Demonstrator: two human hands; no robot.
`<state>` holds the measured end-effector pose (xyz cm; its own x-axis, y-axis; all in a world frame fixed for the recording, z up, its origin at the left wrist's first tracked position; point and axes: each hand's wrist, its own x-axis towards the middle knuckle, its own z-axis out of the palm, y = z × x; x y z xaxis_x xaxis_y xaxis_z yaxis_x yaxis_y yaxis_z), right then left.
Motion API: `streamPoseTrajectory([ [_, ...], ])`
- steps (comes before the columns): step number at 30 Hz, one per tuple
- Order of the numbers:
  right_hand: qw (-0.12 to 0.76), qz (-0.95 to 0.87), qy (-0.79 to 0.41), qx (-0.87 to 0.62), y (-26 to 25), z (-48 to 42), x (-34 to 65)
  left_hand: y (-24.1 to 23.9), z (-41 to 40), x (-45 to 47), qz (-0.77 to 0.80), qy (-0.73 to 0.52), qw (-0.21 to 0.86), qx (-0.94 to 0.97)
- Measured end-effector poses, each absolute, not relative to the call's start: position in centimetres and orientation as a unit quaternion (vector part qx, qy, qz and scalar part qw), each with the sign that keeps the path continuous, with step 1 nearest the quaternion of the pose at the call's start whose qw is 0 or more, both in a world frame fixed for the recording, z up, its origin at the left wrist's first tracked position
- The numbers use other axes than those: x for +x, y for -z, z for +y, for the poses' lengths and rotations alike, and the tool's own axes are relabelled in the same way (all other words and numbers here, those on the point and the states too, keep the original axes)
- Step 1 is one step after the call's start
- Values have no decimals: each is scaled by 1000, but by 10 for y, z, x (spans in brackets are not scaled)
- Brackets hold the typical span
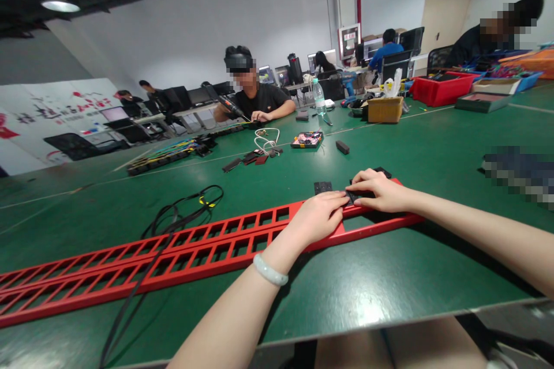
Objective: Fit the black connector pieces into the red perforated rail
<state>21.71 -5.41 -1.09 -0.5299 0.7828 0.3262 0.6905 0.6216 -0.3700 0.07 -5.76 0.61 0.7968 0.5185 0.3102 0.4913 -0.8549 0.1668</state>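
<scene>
A long red ladder-like frame point(246, 233) with rows of slots lies across the table in front of me. My left hand point(318, 216) rests on the frame near its right end, fingers stretched flat and their tips touching a small black plastic piece point(352, 197). From the other side, my right hand point(380, 190) has its bent fingers on this same piece, over the frame's far rail. The piece is partly hidden under the fingers. Just beyond the left hand lies a flat black plastic part point(322, 187). Another black part point(382, 172) shows behind the right hand.
A black cable point(182, 219) crosses the frame's left half. Farther back on the green table point(415, 155) lie a black block point(342, 147), a small tray point(307, 139), a white cable point(267, 139), a water bottle point(318, 97) and a yellow box point(385, 110). A co-worker point(255, 89) sits opposite, holding a power tool.
</scene>
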Motion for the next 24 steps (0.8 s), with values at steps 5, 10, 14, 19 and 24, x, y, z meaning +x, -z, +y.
streamPoseTrajectory([
  [5,232,-871,-91,-424,12,-54,217,-6,-58,1,263,-178,36,948],
  [10,229,-873,-78,-423,11,-56,215,-7,-59,1,253,-186,23,949],
  [14,241,-871,-62,-423,11,-59,214,-8,-60,2,230,-175,-6,957],
  [19,287,-850,-32,-441,14,-54,215,-7,-63,2,208,-157,-46,964],
  [24,272,-847,-11,-456,5,-35,203,-5,-67,3,204,-145,-72,966],
])
